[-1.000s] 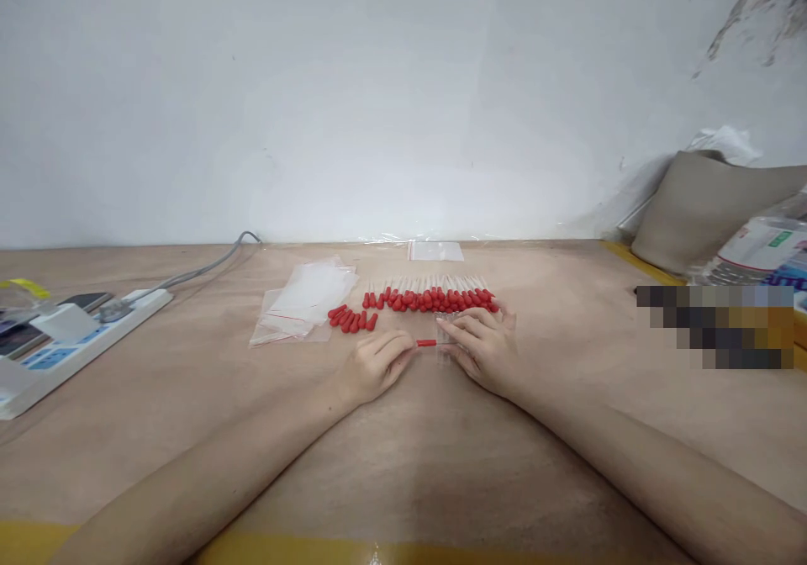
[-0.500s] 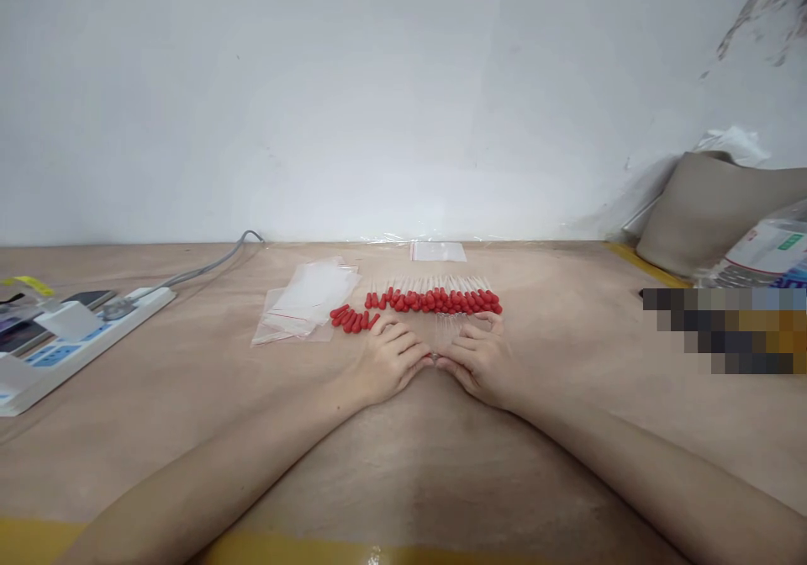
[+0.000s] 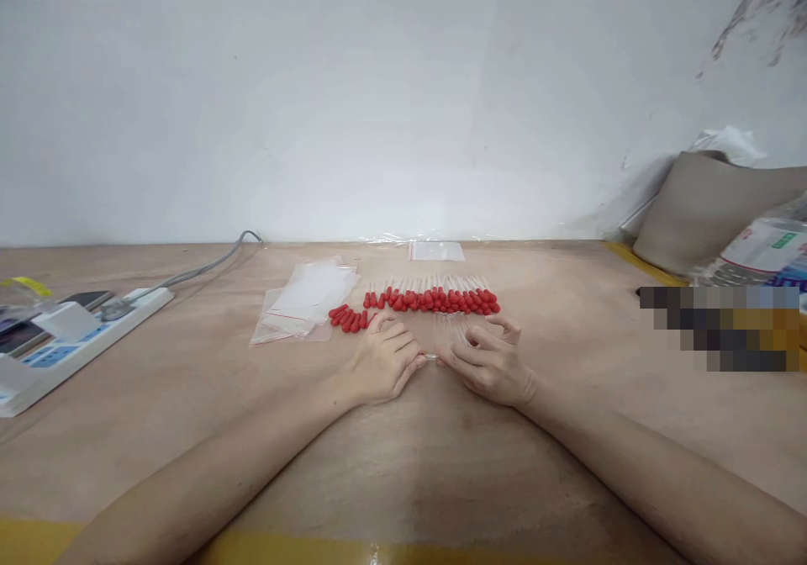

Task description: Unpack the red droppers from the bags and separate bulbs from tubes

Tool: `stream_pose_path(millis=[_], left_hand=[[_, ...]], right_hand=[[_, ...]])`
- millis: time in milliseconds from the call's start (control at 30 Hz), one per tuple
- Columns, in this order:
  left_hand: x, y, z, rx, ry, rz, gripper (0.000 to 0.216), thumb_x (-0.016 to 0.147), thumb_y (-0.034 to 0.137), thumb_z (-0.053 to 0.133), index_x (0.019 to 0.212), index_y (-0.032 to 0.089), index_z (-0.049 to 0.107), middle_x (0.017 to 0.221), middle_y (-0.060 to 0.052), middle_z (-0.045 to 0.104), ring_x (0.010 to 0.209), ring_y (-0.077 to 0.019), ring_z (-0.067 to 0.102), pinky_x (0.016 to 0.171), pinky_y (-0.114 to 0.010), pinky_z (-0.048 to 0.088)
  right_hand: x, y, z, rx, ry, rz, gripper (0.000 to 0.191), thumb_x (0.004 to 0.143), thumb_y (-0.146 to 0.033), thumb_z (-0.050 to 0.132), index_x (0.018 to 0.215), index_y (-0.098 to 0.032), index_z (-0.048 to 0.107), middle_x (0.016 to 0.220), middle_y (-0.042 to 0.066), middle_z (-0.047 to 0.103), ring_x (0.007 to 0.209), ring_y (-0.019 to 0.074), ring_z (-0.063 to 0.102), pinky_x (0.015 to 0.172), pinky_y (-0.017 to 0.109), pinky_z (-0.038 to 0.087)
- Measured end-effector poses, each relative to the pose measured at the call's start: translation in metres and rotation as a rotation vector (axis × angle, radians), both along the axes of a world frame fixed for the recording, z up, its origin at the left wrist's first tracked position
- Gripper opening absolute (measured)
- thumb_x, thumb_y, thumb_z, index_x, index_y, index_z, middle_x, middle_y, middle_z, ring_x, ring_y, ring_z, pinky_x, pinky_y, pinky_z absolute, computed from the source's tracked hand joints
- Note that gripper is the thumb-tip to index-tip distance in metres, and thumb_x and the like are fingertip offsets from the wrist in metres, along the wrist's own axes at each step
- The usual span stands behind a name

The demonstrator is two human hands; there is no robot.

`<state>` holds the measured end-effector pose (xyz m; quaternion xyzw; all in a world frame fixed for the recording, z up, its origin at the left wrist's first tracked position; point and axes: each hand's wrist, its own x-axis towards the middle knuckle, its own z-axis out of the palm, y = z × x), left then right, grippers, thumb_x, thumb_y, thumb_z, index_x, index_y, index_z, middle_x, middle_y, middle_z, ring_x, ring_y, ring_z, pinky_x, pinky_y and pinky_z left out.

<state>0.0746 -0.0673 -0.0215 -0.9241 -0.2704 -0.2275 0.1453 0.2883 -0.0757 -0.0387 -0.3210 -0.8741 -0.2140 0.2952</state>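
Note:
My left hand pinches one end of a thin clear tube, low over the table. At its other end are the fingertips of my right hand, thumb and forefinger closed on it. Both tube ends are hidden by fingers. Beyond my right hand lie several loose clear glass tubes, partly covered by its fingers. A small group of red rubber bulbs rests just past my left knuckles. Further back stretches a row of droppers, their red bulbs toward me and clear tubes pointing away.
Clear zip bags lie in a pile left of the bulbs, and another bag is by the wall. A power strip with a grey cable is at far left. A plastic bottle and a grey-brown container stand at right.
My right hand has shifted slightly right and its upper fingers have lifted. More of the clear tube shows between my hands. My left hand has barely moved.

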Motion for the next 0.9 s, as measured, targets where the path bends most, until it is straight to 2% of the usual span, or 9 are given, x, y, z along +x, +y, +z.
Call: stream_pose_path(millis=[100,200,300,433,533,600,733,800,900], left_hand=[[0.0,-0.001,0.001,-0.02,-0.007,-0.011,0.028,0.087,0.025,0.035,0.073,0.017,0.057,0.068,-0.004,0.058,0.072,-0.016,0.049,0.091,-0.043,0.029],[-0.004,-0.001,0.0,-0.029,0.004,-0.018,0.03,0.088,0.025,0.034,0.07,0.017,0.056,0.066,-0.003,0.057,0.071,-0.016,0.049,0.09,-0.043,0.029],[-0.014,0.0,-0.002,-0.048,0.005,0.014,0.03,0.088,0.024,0.032,0.071,0.018,0.055,0.064,-0.002,0.056,0.07,-0.016,0.049,0.09,-0.042,0.029],[-0.03,0.005,-0.001,-0.137,-0.105,0.171,0.029,0.089,0.025,0.03,0.085,0.017,0.057,0.075,-0.004,0.055,0.073,-0.0166,0.051,0.078,-0.035,0.036],[-0.042,0.015,0.009,-0.254,-0.267,0.329,0.032,0.09,0.026,0.027,0.107,0.017,0.053,0.085,-0.006,0.051,0.082,-0.017,0.051,0.076,-0.03,0.04],[-0.052,0.027,0.017,-0.3,-0.339,0.432,0.035,0.089,0.025,0.027,0.114,0.016,0.05,0.085,-0.005,0.049,0.085,-0.0171,0.052,0.078,-0.029,0.041],[-0.079,0.051,0.025,-0.353,-0.358,0.572,0.036,0.083,0.022,0.033,0.115,0.014,0.047,0.082,-0.004,0.052,0.08,-0.0172,0.054,0.075,-0.029,0.042],[-0.09,0.058,0.024,-0.368,-0.377,0.595,0.035,0.08,0.023,0.037,0.114,0.016,0.044,0.08,-0.002,0.055,0.073,-0.0162,0.054,0.069,-0.028,0.042],[-0.097,0.061,0.02,-0.347,-0.383,0.617,0.022,0.077,0.026,0.044,0.098,0.019,0.046,0.079,-0.001,0.057,0.069,-0.0152,0.053,0.062,-0.026,0.04]], right_hand=[[0.002,-0.002,0.0,-0.059,-0.01,0.013,0.028,0.088,-0.021,0.04,0.097,-0.041,0.058,0.067,-0.009,0.061,0.069,0.0084,0.05,0.085,0.035,0.017],[0.007,-0.002,0.0,-0.054,-0.006,0.044,0.036,0.088,-0.017,0.04,0.101,-0.047,0.055,0.067,-0.011,0.06,0.068,0.0067,0.051,0.084,0.033,0.019],[0.015,0.001,-0.002,-0.019,0.039,-0.022,0.034,0.087,-0.018,0.041,0.101,-0.046,0.056,0.065,-0.011,0.061,0.067,0.0071,0.051,0.084,0.034,0.018],[0.018,0.008,-0.004,0.029,0.188,-0.174,0.023,0.085,-0.023,0.046,0.099,-0.032,0.061,0.069,-0.004,0.064,0.067,0.0102,0.051,0.085,0.037,0.019],[0.011,0.011,-0.004,-0.06,0.254,-0.238,0.026,0.085,-0.022,0.044,0.104,-0.025,0.06,0.071,0.0,0.063,0.071,0.0123,0.051,0.082,0.035,0.021],[0.005,0.012,-0.003,-0.153,0.275,-0.264,0.027,0.084,-0.02,0.042,0.105,-0.022,0.059,0.073,0.001,0.062,0.073,0.0139,0.052,0.081,0.034,0.022],[-0.002,0.015,0.004,-0.265,0.344,-0.276,0.016,0.081,-0.023,0.045,0.085,-0.02,0.06,0.071,0.001,0.064,0.07,0.0143,0.052,0.081,0.034,0.022],[-0.005,0.018,0.007,-0.236,0.347,-0.254,0.015,0.081,-0.024,0.045,0.074,-0.02,0.058,0.066,-0.001,0.063,0.066,0.0132,0.051,0.083,0.035,0.021],[-0.013,0.024,0.009,-0.116,0.275,-0.197,0.018,0.082,-0.022,0.045,0.071,-0.02,0.059,0.065,-0.001,0.063,0.068,0.0131,0.049,0.086,0.037,0.019]])
